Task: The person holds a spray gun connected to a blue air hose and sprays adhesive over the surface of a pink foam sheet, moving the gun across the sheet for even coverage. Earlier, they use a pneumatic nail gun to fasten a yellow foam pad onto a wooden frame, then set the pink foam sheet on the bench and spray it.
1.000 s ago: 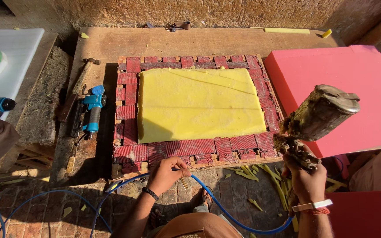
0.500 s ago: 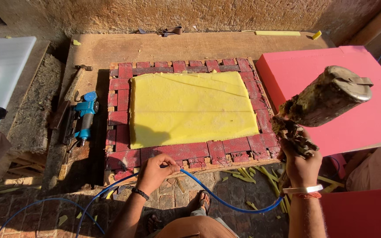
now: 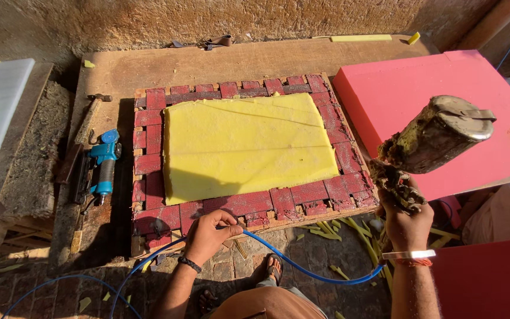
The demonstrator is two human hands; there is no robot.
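Holding the crusted spray gun [image 3: 429, 142] clenched in the right hand [image 3: 405, 221] at three o'clock of the yellow foam sheet [image 3: 248, 146], keep the left hand [image 3: 208, 235] pinching the blue air hose [image 3: 302, 269] clear at six o'clock

We are seeing a wooden board [image 3: 237, 62] carrying a red webbed frame [image 3: 149, 171], with a hammer [image 3: 87, 115], a blue air tool [image 3: 103, 162] and a pink foam sheet [image 3: 438, 106] lying on it.
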